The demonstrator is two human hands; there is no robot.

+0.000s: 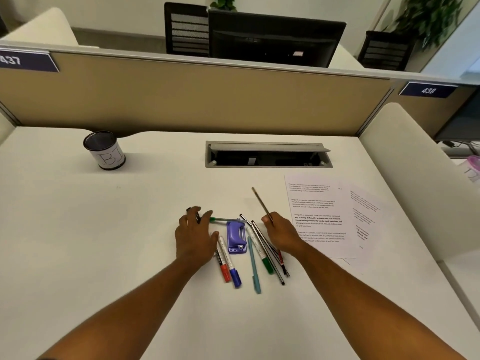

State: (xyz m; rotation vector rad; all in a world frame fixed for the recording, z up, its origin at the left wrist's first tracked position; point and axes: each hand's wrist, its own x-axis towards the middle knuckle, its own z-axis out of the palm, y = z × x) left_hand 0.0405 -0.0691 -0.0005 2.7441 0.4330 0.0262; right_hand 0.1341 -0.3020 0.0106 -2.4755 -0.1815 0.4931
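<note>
My right hand (279,231) pinches a brown pencil (260,202) that points up and away over the white desk (104,242). My left hand (194,236) lies over the left end of a stationery pile and grips a black pen (194,213); a green pen (224,219) pokes out beside its fingers. Between my hands sit a purple stapler (235,237), a red marker (224,266), a blue marker (233,274), a teal pen (254,266), a green-capped marker (262,253) and several thin dark pens (275,263).
A black mesh pen cup (105,150) with a white label stands at the back left. An open cable hatch (267,154) sits in the desk's rear middle. Printed sheets (319,211) lie at the right. A tan partition (194,94) closes the back.
</note>
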